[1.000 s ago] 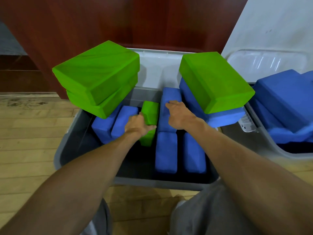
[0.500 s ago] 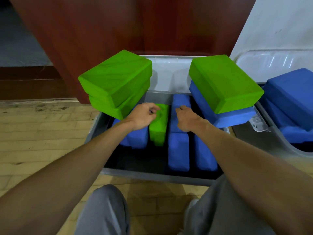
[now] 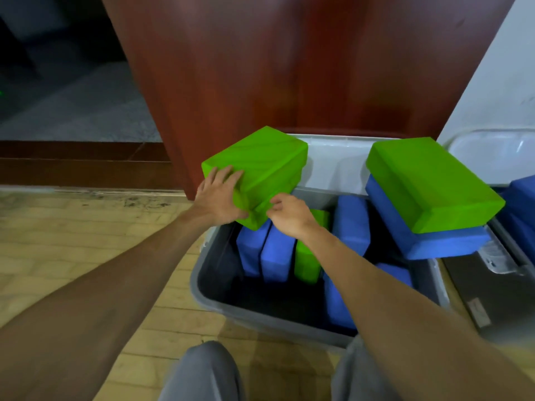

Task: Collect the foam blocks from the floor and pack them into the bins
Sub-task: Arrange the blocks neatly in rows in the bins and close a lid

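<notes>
Two hands, head view | left hand (image 3: 220,198) wraps the near corner of the stacked green blocks (image 3: 260,163); right hand (image 3: 289,217) close beside, pinching their lower edge | stack perched over grey bin (image 3: 260,316), above upright blue blocks (image 3: 275,256) | step, likely: taking the stack to pack it | next: lift, turn on edge, slot into the gap | matte, squashy slabs; smooth hard bin

Soft, even indoor light, fairly bright, leaves the green blocks (image 3: 260,160) vividly saturated. Inside the bin (image 3: 199,273) it drops to near-black shadow. Far left behind the bin the room is dim and murky. White glare streaks a clear lid (image 3: 492,146) behind the bin's right corner. Wide-angle bending splays the brown panel (image 3: 289,68) above the bin. The left hand (image 3: 220,198), right hand (image 3: 289,219) and frame edges look smeared soft.
</notes>
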